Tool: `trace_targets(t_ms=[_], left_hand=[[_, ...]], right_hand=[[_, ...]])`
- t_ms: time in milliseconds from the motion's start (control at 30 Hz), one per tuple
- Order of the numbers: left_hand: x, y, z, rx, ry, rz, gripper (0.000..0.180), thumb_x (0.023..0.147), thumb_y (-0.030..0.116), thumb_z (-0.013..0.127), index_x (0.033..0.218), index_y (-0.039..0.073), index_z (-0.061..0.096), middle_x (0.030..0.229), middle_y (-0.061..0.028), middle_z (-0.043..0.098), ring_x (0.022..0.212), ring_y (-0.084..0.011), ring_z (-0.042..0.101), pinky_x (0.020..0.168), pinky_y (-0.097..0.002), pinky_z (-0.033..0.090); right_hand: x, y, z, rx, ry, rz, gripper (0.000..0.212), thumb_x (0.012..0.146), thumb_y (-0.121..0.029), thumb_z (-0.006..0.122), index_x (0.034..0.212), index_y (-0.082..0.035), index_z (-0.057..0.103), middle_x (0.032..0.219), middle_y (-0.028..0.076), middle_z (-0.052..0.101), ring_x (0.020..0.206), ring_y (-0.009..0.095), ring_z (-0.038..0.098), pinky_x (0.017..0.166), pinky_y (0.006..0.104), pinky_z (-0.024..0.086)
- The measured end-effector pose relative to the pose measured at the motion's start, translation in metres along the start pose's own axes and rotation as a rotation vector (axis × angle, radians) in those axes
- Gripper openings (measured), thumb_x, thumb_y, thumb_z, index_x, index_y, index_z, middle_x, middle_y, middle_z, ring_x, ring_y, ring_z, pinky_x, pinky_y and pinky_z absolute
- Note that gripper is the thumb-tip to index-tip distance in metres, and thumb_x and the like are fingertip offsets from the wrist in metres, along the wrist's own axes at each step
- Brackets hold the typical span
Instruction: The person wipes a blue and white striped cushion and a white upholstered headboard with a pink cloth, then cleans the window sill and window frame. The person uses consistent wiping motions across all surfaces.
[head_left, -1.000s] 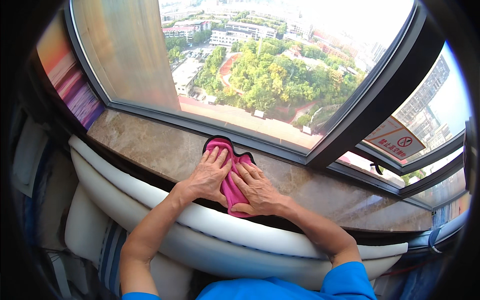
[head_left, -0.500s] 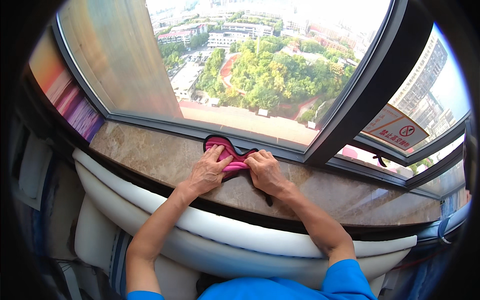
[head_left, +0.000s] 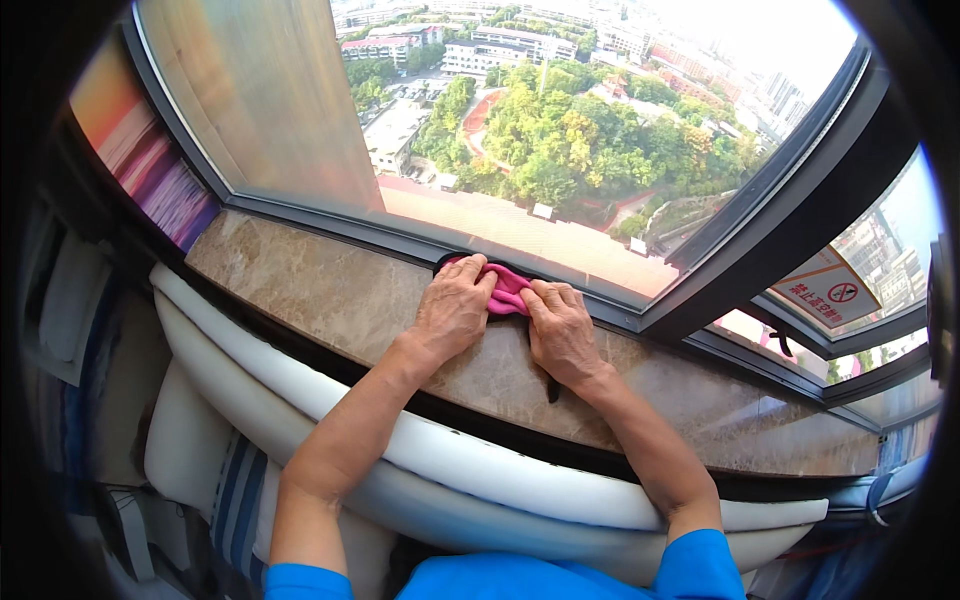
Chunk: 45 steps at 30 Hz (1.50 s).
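A soft pink cloth piece with black edging [head_left: 509, 289] is bunched up on the brown marble windowsill [head_left: 300, 285], against the foot of the window frame. My left hand [head_left: 453, 312] lies over its left part, fingers curled onto the folds. On the other side my right hand [head_left: 563, 334] grips the right edge between thumb and fingers. A narrow black strap end [head_left: 554, 390] hangs below my right hand, over the marble. Much of the cloth piece is hidden under both hands, so its full shape cannot be made out.
The padded white backrest [head_left: 470, 465] runs along the sill's near side, under my forearms. A thick dark window post [head_left: 760, 220] rises at right, beside a tilted-open pane with a warning sticker [head_left: 828, 290]. A striped cushion [head_left: 238, 500] lies at lower left.
Both hands and the pink cloth piece sit slightly farther right in the view, which has itself shifted. The cloth is more bunched, and my left hand covers more of its black-edged left end.
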<state>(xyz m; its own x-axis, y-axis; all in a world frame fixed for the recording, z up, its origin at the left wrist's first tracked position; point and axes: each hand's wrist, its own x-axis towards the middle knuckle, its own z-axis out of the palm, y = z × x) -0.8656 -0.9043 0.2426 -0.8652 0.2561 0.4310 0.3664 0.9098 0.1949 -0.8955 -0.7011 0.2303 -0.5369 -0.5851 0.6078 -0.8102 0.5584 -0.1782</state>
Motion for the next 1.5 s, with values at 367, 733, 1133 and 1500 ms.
trace_targets(t_ms=[367,733,1133,1500], left_hand=[[0.002,-0.02,0.011,0.22,0.015,-0.111,0.034,0.083,0.009,0.061,0.112,-0.007,0.065,0.124,-0.0294,0.057,0.119,-0.0449,0.057,0.104,-0.0507,0.045],[0.009,0.034,0.03,-0.004,-0.008,0.363,0.038,0.089,0.014,0.06,0.123,-0.004,0.065,0.139,-0.0251,0.056,0.131,-0.0358,0.054,0.113,-0.0431,0.041],[-0.006,-0.074,-0.012,0.058,0.176,-0.459,0.013,0.077,0.0,0.065,0.087,0.0,0.072,0.114,-0.0143,0.069,0.105,-0.0335,0.068,0.087,-0.0431,0.057],[-0.008,-0.054,0.013,0.185,0.182,-0.268,0.014,0.074,0.003,0.069,0.086,-0.004,0.067,0.115,-0.0225,0.061,0.116,-0.0385,0.06,0.091,-0.0422,0.057]], right_hand=[[0.03,-0.008,0.027,0.042,-0.114,-0.069,0.04,0.082,-0.005,0.061,0.121,0.0,0.063,0.126,0.017,0.06,0.12,0.032,0.055,0.107,0.0415,0.042],[-0.052,0.024,-0.059,-0.19,-0.119,0.132,0.044,0.08,-0.003,0.062,0.124,0.0,0.065,0.128,0.02,0.061,0.12,0.034,0.057,0.103,0.0434,0.046],[0.067,-0.044,0.066,-0.039,-0.185,-0.12,0.05,0.083,-0.01,0.057,0.131,0.005,0.057,0.132,0.021,0.057,0.122,0.033,0.053,0.109,0.0417,0.04],[0.051,-0.039,0.058,0.012,-0.216,-0.03,0.048,0.091,-0.014,0.053,0.136,0.002,0.054,0.14,0.022,0.052,0.134,0.036,0.048,0.114,0.0441,0.037]])
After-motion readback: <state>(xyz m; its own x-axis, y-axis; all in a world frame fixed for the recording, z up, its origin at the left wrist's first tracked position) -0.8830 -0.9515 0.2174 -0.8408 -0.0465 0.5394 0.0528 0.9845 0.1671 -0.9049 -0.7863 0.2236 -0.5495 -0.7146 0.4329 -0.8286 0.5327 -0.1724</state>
